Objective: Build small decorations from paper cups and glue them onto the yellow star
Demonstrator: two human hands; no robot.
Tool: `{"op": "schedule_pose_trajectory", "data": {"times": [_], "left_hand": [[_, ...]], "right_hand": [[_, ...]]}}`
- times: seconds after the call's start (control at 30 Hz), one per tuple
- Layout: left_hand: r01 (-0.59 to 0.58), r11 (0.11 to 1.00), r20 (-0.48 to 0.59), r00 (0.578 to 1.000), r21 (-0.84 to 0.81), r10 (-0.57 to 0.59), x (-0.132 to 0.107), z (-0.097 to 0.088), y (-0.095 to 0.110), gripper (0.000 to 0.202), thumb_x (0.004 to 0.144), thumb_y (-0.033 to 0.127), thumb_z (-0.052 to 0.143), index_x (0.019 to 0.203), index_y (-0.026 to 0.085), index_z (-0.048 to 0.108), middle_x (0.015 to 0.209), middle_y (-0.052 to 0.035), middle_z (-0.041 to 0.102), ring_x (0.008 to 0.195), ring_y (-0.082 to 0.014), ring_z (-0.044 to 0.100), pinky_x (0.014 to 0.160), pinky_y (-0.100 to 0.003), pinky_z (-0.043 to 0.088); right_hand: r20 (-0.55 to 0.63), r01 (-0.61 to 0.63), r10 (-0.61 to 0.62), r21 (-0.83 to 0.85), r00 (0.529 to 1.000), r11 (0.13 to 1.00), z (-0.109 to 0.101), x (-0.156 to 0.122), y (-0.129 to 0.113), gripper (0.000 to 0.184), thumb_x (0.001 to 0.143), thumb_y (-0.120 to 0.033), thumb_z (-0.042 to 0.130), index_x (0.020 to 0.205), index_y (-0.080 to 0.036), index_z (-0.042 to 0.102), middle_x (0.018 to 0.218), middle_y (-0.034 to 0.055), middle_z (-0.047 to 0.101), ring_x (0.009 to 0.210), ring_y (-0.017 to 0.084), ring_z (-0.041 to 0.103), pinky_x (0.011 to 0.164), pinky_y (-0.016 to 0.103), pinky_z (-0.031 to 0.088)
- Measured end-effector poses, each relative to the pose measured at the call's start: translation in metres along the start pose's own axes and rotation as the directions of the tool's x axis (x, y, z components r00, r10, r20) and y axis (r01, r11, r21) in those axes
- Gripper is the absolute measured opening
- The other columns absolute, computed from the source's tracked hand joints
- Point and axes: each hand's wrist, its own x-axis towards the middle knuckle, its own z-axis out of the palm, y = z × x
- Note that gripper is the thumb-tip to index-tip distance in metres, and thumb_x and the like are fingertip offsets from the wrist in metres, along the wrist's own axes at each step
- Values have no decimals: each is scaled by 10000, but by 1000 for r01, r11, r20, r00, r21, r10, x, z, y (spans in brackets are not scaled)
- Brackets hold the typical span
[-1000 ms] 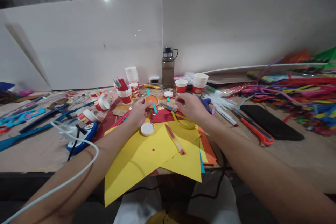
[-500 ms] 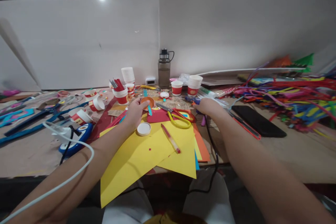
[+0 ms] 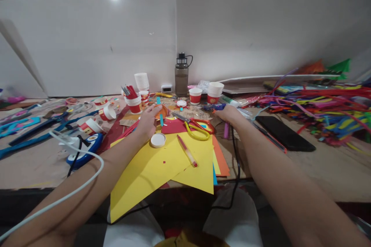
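My left hand (image 3: 147, 122) is closed on a small orange cup (image 3: 161, 111) that has a teal strip stuck across it, held just above a red paper sheet (image 3: 175, 127). To the right, my right hand (image 3: 229, 115) is wrapped round a blue glue gun (image 3: 216, 107), whose black cord (image 3: 235, 154) runs down off the table edge. Scissors with yellow and red handles (image 3: 197, 128) lie between my hands. A white lid (image 3: 158, 140) and a red pen (image 3: 187, 150) rest on yellow paper (image 3: 156, 173).
A dark water bottle (image 3: 181, 74) and stacked paper cups (image 3: 216, 92) stand at the back. A black phone (image 3: 284, 133) and a pile of coloured pipe cleaners (image 3: 321, 108) lie right. A white cable (image 3: 72, 197) and a blue-white device (image 3: 84, 151) are left.
My right hand left the scissors, moved right and closed on the glue gun. My left hand kept the orange cup in nearly the same place.
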Motion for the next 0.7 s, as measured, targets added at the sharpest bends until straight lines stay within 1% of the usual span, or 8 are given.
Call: {"op": "schedule_pose_trajectory", "data": {"times": [0.1,0.2,0.3,0.4,0.5,0.6,0.7], "left_hand": [[-17,1000,-21,1000,-12,17,0,1,2,233,708,285,706,880,164,604,854,-46,704,742,-176,684,612,-287,551],[-33,999,-32,999,-8,33,1,0,2,217,706,271,700,866,164,601,874,-46,708,738,-170,683,634,-294,555],[-48,999,-31,998,15,49,2,-1,1,215,713,277,689,871,161,600,884,-53,710,740,-165,684,617,-274,546],[-56,998,-32,998,25,57,2,-1,0,208,722,280,672,876,160,599,862,-55,707,732,-165,685,573,-243,524],[-68,998,-35,997,18,69,1,2,1,191,720,271,666,855,154,598,812,-55,702,716,-171,687,541,-224,506],[-94,995,-14,995,21,94,0,5,1,202,729,271,665,877,153,594,804,-65,699,731,-187,689,505,-217,492],[-105,994,22,994,28,105,-1,8,0,239,752,305,657,924,153,594,845,-83,701,760,-198,689,511,-234,507]], "right_hand": [[15,-17,17,22,1000,1000,-2,-1,-1,390,724,-385,640,986,-109,729,1028,182,705,953,307,662,713,311,485],[8,-37,36,61,999,997,-5,-1,0,389,720,-375,645,996,-111,723,1018,168,709,952,297,659,728,308,485],[-36,-54,58,113,998,992,-8,0,0,379,726,-336,635,1011,-97,707,1016,183,704,950,293,655,726,301,483],[-95,-45,62,177,994,983,-10,-1,-4,398,757,-302,584,1073,-73,666,1038,202,690,943,287,651,723,300,482],[-139,9,27,246,990,969,-12,-7,-12,406,798,-295,516,1137,-93,615,1058,168,685,914,251,649,727,288,488],[-173,105,-51,323,984,941,-14,-16,-23,395,792,-234,486,1164,-141,576,1052,113,687,880,212,644,744,273,492],[-223,217,-139,374,965,902,-15,-23,-32,435,753,-177,483,1182,-130,537,1064,124,673,893,226,631,774,307,495]]}}
